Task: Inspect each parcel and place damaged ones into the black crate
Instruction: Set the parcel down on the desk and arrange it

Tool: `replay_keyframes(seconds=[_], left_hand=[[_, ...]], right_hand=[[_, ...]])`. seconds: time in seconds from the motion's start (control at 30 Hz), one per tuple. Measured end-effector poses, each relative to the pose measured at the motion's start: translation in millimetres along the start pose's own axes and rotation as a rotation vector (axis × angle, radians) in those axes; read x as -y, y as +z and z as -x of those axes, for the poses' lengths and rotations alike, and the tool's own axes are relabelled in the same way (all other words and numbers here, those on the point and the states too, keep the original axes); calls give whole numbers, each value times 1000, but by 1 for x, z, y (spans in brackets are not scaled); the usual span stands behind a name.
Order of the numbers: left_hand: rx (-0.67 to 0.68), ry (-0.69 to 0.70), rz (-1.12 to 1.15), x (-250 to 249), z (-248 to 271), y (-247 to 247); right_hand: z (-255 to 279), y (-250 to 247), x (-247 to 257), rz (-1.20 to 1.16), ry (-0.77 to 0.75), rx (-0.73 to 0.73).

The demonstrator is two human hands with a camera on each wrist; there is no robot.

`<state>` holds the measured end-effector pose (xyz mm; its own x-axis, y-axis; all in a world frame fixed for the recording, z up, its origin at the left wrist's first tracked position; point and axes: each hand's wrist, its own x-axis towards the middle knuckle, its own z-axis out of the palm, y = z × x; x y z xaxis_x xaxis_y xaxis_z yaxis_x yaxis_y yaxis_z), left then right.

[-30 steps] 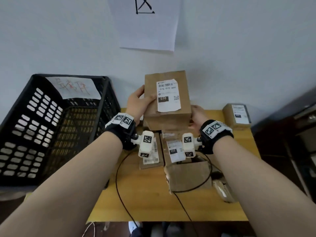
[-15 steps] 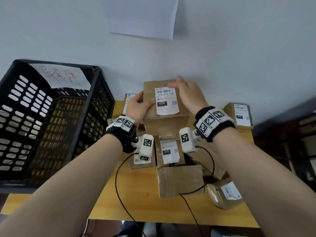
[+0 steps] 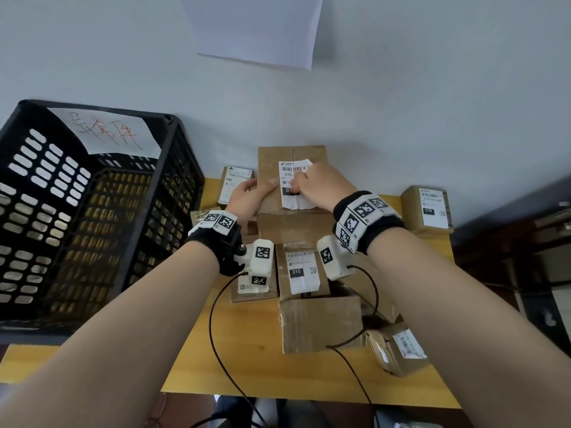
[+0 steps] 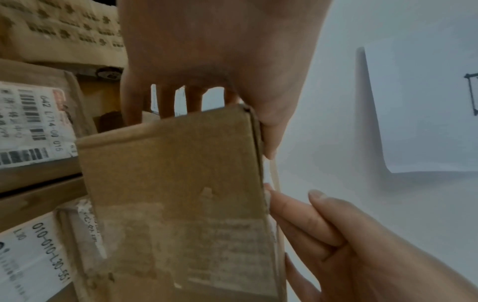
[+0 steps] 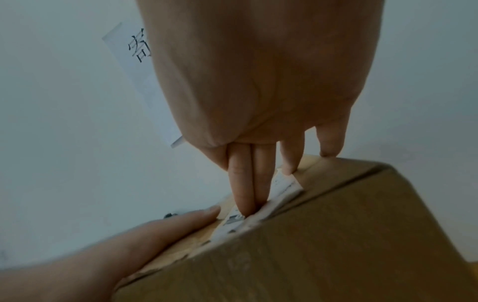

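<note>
A brown cardboard parcel (image 3: 272, 162) with a white 070 label (image 3: 290, 173) sits tilted on top of other boxes at the back of the table. My left hand (image 3: 250, 196) grips its left edge, thumb on the labelled face and fingers behind (image 4: 220, 51). My right hand (image 3: 321, 186) lies on the label (image 5: 258, 208) with straight fingers (image 5: 243, 179) pressing it against the parcel (image 5: 336, 235). The label's lower edge looks torn and lifted. The black crate (image 3: 173, 125) stands at the left, with a handwritten paper on its far wall.
More labelled parcels crowd the wooden table (image 3: 247, 366): a 010 box (image 3: 301, 270), a plain box (image 3: 318, 322) in front, one at the far right (image 3: 429, 208), one at the back left (image 3: 234, 186), one at the front right (image 3: 398, 350). A dark cabinet (image 3: 525, 257) borders the right.
The parcel came down from being held up to lie against the stack. My right hand moved from its right side onto the labelled face and now presses the label.
</note>
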<state>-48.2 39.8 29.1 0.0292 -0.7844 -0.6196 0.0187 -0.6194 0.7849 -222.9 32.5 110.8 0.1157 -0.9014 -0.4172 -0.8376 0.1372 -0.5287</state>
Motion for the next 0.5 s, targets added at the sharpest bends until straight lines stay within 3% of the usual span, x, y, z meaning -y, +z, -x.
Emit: replay_keyframes(seconds=[0.13,0.27,0.33,0.5], left_hand=[[219,-262,175,0,15,-9],[315,-274,383,5,27,-20],[304,-264,414,2,35,-33],[53,-205,361,-14,60,-85]], right_hand=[[10,-1,-2,-96,-85,-3],[19,-1,8,-158,-166,-77],[26,0,17,-281,-189,-92],[49,14,46,-517,-201,-120]])
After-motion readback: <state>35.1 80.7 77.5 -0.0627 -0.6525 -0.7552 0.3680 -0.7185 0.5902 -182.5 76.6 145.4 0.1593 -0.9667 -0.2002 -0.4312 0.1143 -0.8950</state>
